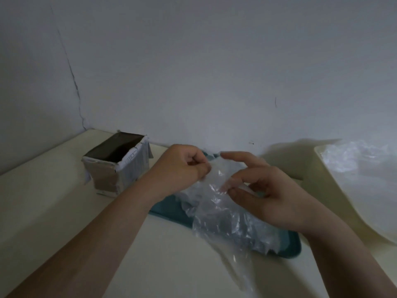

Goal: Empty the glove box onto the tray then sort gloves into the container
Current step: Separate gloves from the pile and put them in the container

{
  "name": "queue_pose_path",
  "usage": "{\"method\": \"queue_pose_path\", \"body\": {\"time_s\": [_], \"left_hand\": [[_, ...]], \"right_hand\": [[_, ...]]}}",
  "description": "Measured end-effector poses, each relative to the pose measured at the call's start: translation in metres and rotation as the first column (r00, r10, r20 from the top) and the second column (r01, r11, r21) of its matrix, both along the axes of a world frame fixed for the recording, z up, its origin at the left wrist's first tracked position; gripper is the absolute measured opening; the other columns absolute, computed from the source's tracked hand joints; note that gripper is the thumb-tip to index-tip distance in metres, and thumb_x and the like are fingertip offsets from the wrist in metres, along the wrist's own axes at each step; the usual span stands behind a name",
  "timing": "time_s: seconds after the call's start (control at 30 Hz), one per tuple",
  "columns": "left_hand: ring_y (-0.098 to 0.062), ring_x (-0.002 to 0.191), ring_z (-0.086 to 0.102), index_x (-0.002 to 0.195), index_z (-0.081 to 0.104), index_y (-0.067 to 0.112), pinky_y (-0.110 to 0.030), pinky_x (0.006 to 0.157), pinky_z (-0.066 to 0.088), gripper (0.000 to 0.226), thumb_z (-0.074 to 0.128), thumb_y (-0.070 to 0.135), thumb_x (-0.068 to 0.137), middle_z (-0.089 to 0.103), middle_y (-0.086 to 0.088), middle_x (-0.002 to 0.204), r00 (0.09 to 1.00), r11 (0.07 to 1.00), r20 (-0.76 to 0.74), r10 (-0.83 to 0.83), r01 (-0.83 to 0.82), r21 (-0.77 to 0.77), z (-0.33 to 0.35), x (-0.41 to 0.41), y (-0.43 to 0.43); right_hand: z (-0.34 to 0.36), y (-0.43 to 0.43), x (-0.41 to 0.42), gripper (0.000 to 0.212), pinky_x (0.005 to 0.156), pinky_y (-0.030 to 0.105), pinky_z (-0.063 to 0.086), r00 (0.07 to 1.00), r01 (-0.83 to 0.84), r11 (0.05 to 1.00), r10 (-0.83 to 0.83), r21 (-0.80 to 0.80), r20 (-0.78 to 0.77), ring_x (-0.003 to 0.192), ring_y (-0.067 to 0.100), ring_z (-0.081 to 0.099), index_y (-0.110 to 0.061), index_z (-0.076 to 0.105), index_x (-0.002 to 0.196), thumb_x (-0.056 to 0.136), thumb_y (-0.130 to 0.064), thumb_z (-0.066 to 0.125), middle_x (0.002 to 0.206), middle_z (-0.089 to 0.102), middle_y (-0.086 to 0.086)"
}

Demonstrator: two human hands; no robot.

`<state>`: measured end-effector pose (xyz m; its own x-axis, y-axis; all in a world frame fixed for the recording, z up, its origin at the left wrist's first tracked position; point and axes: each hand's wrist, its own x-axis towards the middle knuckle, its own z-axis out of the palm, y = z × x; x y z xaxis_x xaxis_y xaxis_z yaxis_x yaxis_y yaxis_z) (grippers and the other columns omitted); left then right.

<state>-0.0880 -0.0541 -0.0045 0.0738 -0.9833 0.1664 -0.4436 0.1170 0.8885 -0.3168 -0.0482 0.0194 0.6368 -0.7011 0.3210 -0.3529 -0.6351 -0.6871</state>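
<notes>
The only writing in view is on the glove box (120,166). Grey lines of print and a ragged white label run down its right side, too blurred to read, and no brand can be made out. The box stands upright with its top open and its dark inside showing, left of the grip and a little beyond it, apart from both hands.

The left hand (184,168) is clenched, its curled fingers and thumb pinching the upper edge of a clear plastic glove (217,211). The right hand (270,192) takes the same glove just to the right, thumb and curled fingers nipping the film while the index finger sticks out straight. The glove hangs down from the grip in a crinkled sheet; whether its lower end touches the table cannot be told.

Directly beneath the grip lies the teal tray (290,251), with a pile of gloves (257,233) heaped on it. To the right of the grip, apart from it, stands the cream container (335,190) with clear film (361,162) inside.

Everything rests on a smooth cream table (53,201) set against a pale grey-white wall (214,61). Beyond the grip and to its left, a dark crack (73,82) runs down the wall to the table's far corner. The light is dim.
</notes>
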Motion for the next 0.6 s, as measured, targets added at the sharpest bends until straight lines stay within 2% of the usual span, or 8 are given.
{"method": "queue_pose_path", "body": {"time_s": [0.13, 0.2, 0.27, 0.37, 0.43, 0.5, 0.57, 0.6], "left_hand": [[-0.016, 0.069, 0.070, 0.088, 0.081, 0.015, -0.028, 0.065, 0.056, 0.008, 0.075, 0.011, 0.091, 0.079, -0.006, 0.083, 0.989, 0.989, -0.112, -0.098, 0.110, 0.102, 0.007, -0.003, 0.004], [-0.015, 0.074, 0.067, 0.090, 0.082, 0.016, -0.029, 0.069, 0.055, 0.005, 0.078, 0.017, 0.090, 0.078, -0.010, 0.087, 0.971, 0.974, -0.189, -0.149, 0.177, 0.140, 0.008, -0.003, 0.005], [-0.020, 0.082, 0.067, 0.097, 0.082, 0.018, -0.034, 0.076, 0.055, 0.012, 0.079, 0.027, 0.090, 0.077, -0.016, 0.099, 0.951, 0.967, -0.262, -0.164, 0.207, 0.146, 0.006, -0.002, 0.004], [-0.018, 0.085, 0.070, 0.107, 0.080, 0.016, -0.032, 0.079, 0.059, 0.018, 0.075, 0.026, 0.094, 0.079, -0.010, 0.099, 0.905, 0.984, -0.414, -0.097, 0.149, 0.095, 0.007, -0.001, 0.002], [-0.014, 0.072, 0.062, 0.111, 0.078, 0.010, -0.028, 0.068, 0.058, 0.023, 0.073, 0.025, 0.095, 0.071, -0.003, 0.079, 0.841, 0.996, -0.541, -0.012, 0.059, 0.069, 0.008, 0.002, -0.002], [-0.016, 0.070, 0.056, 0.115, 0.074, 0.004, -0.028, 0.062, 0.056, 0.035, 0.075, 0.031, 0.092, 0.063, -0.002, 0.073, 0.740, 0.996, -0.669, 0.071, -0.019, 0.085, 0.009, 0.004, -0.006], [-0.022, 0.082, 0.064, 0.121, 0.072, 0.006, -0.031, 0.069, 0.060, 0.058, 0.075, 0.051, 0.085, 0.068, -0.006, 0.087, 0.676, 0.995, -0.734, 0.060, 0.022, 0.102, 0.007, 0.007, -0.010], [-0.022, 0.093, 0.069, 0.124, 0.071, 0.010, -0.032, 0.075, 0.061, 0.070, 0.074, 0.064, 0.079, 0.073, -0.006, 0.100, 0.696, 0.991, -0.718, 0.021, 0.081, 0.108, 0.004, 0.009, -0.011]], "right_hand": [[-0.002, 0.002, -0.001, 0.029, 0.095, 0.023, 0.052, 1.000, -0.007, 0.996, 0.005, -0.090, -0.023, 0.126, -0.015, 0.052, -0.034, 0.082, 0.090, 0.090, -0.007, 0.074, 0.157, 0.045, -0.013], [-0.007, -0.001, 0.002, 0.028, 0.097, 0.024, 0.052, 0.998, -0.014, 0.998, 0.011, -0.060, -0.057, 0.124, -0.001, 0.061, -0.030, 0.083, 0.090, 0.090, -0.004, 0.073, 0.143, 0.060, -0.015], [-0.014, -0.007, 0.003, 0.025, 0.091, 0.036, 0.055, 1.000, 0.015, 1.000, -0.015, -0.006, -0.017, 0.102, 0.012, 0.072, -0.022, 0.083, 0.090, 0.090, 0.000, 0.071, 0.110, 0.075, -0.011], [-0.018, -0.014, -0.001, 0.019, 0.086, 0.044, 0.056, 0.990, 0.072, 0.976, -0.095, 0.203, 0.106, 0.087, 0.023, 0.072, -0.014, 0.082, 0.089, 0.090, 0.002, 0.072, 0.091, 0.078, 0.003], [-0.018, -0.016, -0.005, 0.012, 0.083, 0.037, 0.055, 0.962, 0.057, 0.920, -0.155, 0.389, 0.226, 0.085, 0.024, 0.071, -0.007, 0.082, 0.086, 0.087, 0.002, 0.073, 0.088, 0.077, 0.014], [-0.018, -0.017, -0.005, 0.011, 0.083, 0.038, 0.056, 0.929, 0.030, 0.863, -0.211, 0.505, 0.305, 0.085, 0.029, 0.072, 0.000, 0.080, 0.085, 0.085, 0.006, 0.072, 0.088, 0.075, 0.022], [-0.019, -0.019, -0.006, 0.016, 0.081, 0.037, 0.059, 0.893, 0.012, 0.824, -0.263, 0.566, 0.365, 0.081, 0.031, 0.073, 0.001, 0.080, 0.082, 0.087, 0.008, 0.066, 0.083, 0.075, 0.023], [-0.021, -0.021, -0.006, 0.020, 0.075, 0.030, 0.059, 0.870, -0.006, 0.805, -0.288, 0.593, 0.400, 0.074, 0.026, 0.072, 0.002, 0.079, 0.078, 0.088, 0.009, 0.063, 0.077, 0.073, 0.019]]}}
